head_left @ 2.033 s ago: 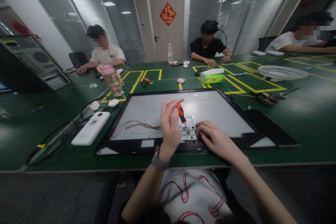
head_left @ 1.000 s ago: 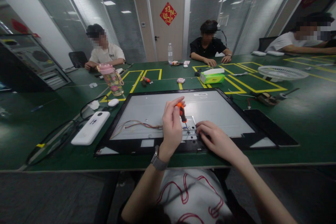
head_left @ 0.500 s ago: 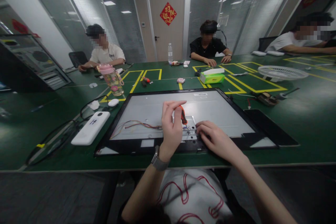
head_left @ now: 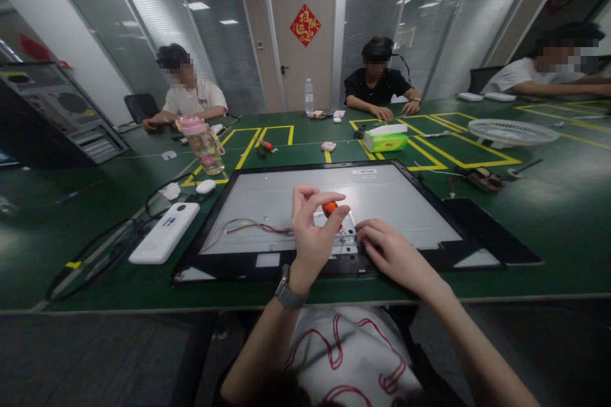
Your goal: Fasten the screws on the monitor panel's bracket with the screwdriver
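Observation:
A black-framed monitor panel [head_left: 405, 203] lies face down on the green table [head_left: 548, 229], its grey metal back up. My left hand [head_left: 312, 235] pinches the orange handle of a small screwdriver [head_left: 330, 209], whose tip rests on a small metal bracket [head_left: 347, 236] near the panel's front edge. My right hand [head_left: 389, 251] lies on the front frame just right of the bracket, fingers curled down against it. Thin coloured wires [head_left: 248, 226] run left from the bracket across the panel.
A white oblong device [head_left: 165, 232] and black cable [head_left: 102, 248] lie left of the panel. A pink-lidded bottle [head_left: 203, 146], green tissue box [head_left: 386, 138], white fan grille [head_left: 513, 132] and small tools sit farther back. Three other people sit around the table.
My left hand has dropped lower, with its fingers turning round the screwdriver handle, and less of the handle shows now. My right hand has stayed on the frame.

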`<state>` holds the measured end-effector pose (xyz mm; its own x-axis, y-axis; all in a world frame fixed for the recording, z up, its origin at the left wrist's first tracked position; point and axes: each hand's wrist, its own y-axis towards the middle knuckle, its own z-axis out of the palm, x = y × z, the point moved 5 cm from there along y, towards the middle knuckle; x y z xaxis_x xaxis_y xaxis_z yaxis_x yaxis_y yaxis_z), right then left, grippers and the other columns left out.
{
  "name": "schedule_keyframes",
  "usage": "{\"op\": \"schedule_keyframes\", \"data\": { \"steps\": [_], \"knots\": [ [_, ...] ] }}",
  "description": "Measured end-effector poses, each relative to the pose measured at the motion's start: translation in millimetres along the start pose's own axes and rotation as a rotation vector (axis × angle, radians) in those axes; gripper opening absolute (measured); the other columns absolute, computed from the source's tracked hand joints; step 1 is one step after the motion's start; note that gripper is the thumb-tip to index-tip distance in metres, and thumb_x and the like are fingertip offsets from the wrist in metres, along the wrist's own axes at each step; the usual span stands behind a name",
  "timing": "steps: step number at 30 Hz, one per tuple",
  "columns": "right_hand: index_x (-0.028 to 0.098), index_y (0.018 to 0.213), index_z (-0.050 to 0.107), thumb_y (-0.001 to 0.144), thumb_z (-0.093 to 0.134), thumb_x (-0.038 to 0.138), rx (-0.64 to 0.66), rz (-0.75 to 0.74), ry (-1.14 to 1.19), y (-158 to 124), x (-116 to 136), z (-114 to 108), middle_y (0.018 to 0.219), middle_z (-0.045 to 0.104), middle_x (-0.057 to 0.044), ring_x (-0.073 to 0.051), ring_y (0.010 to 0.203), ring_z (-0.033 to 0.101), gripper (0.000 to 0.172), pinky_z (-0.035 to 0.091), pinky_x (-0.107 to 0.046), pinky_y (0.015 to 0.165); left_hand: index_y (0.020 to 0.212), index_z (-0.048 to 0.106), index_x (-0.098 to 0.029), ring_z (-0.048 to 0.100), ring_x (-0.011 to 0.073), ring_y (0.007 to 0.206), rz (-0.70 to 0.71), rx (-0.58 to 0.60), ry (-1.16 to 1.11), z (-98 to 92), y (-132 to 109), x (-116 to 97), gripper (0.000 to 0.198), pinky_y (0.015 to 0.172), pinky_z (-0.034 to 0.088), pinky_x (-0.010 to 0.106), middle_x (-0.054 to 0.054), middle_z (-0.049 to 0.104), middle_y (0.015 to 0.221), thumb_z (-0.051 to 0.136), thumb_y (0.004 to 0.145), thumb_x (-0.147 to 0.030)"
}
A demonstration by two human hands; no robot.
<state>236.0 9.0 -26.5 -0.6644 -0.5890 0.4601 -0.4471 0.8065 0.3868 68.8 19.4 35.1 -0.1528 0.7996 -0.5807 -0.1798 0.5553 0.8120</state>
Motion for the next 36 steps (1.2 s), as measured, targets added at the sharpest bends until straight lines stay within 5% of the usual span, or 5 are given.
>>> {"op": "schedule_keyframes", "data": {
  "steps": [11,20,24,31,36],
  "knots": [
    [0.022,0.088,0.058,0.086,0.044,0.005,-0.042,-0.026,-0.003,0.3,0.3,-1.2,0.097,0.064,-0.007,-0.025,0.093,0.061,0.023,0.052,-0.041,0.083,0.106,0.068,-0.020,0.063,0.0128,0.079,-0.173,0.053,-0.130,4.4,-2.5,5.3,0.030,0.072,0.050,0.026,0.005,0.069,0.092,0.040,0.103,-0.030],
    [0.022,0.089,0.058,0.088,0.044,0.005,-0.033,-0.019,0.003,-0.2,-1.0,0.0,0.099,0.064,-0.007,-0.025,0.094,0.060,0.022,0.051,-0.042,0.085,0.092,0.076,-0.023,0.054,0.0144,0.084,-0.011,0.010,-0.029,1.1,0.3,-0.2,0.012,0.078,0.047,0.027,0.002,0.050,0.087,0.073,0.085,-0.033],
    [0.022,0.090,0.058,0.087,0.043,0.004,-0.028,-0.020,0.000,-0.4,-0.4,-0.4,0.099,0.064,-0.008,-0.025,0.094,0.060,0.023,0.051,-0.042,0.084,0.091,0.075,-0.022,0.055,0.0131,0.082,-0.024,-0.021,-0.028,-0.4,-0.3,-0.1,0.008,0.074,0.047,0.025,0.002,0.052,0.086,0.068,0.089,-0.026],
    [0.022,0.088,0.059,0.086,0.044,0.003,-0.039,-0.020,0.004,0.0,1.1,-2.4,0.098,0.064,-0.008,-0.025,0.093,0.061,0.024,0.052,-0.042,0.084,0.106,0.071,-0.021,0.064,0.0166,0.091,-0.133,0.056,-0.051,3.2,0.1,3.7,0.029,0.083,0.050,0.030,0.006,0.069,0.097,0.044,0.102,-0.030],
    [0.022,0.089,0.058,0.086,0.044,0.003,-0.031,-0.019,0.006,0.4,1.9,-2.2,0.098,0.064,-0.008,-0.025,0.094,0.061,0.024,0.051,-0.043,0.084,0.094,0.074,-0.022,0.060,0.0180,0.096,-0.059,0.014,-0.025,1.3,0.7,1.2,0.019,0.085,0.049,0.032,0.006,0.062,0.097,0.061,0.093,-0.036]
  ]
}}
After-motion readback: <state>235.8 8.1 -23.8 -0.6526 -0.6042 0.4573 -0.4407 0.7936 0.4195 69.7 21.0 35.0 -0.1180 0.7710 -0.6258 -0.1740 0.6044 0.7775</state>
